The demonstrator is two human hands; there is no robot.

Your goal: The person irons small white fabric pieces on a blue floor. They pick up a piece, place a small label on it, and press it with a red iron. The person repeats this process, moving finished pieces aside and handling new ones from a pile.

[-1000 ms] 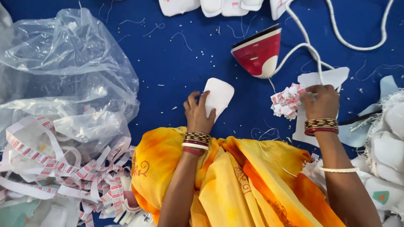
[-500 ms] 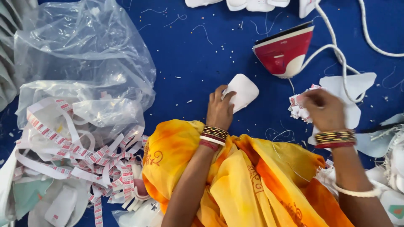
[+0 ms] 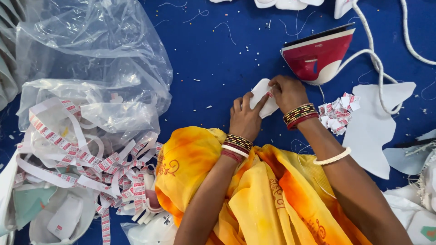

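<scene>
Since a second ago the right hand point(image 3: 287, 93) has left the pile of small labels point(image 3: 338, 113) and joined the left hand point(image 3: 245, 119) on the white fabric piece point(image 3: 263, 97). Both hands' fingers pinch it from opposite sides on the blue bench point(image 3: 218, 59), just left of the red iron point(image 3: 318, 56).

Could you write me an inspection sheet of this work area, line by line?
Surface: blue cloth, dotted with loose threads and lint.
Job's things: small white fabric piece, pinched between both hands; pile of small labels beside the right wrist.
Clutter: clear plastic bag, tangle of printed label tape, larger white cut piece.
Hands: left hand and right hand both on the fabric piece.
Cables: white cord loops from the red iron, which stands on its heel.
Surroundings: orange-yellow garment over the lap.
</scene>
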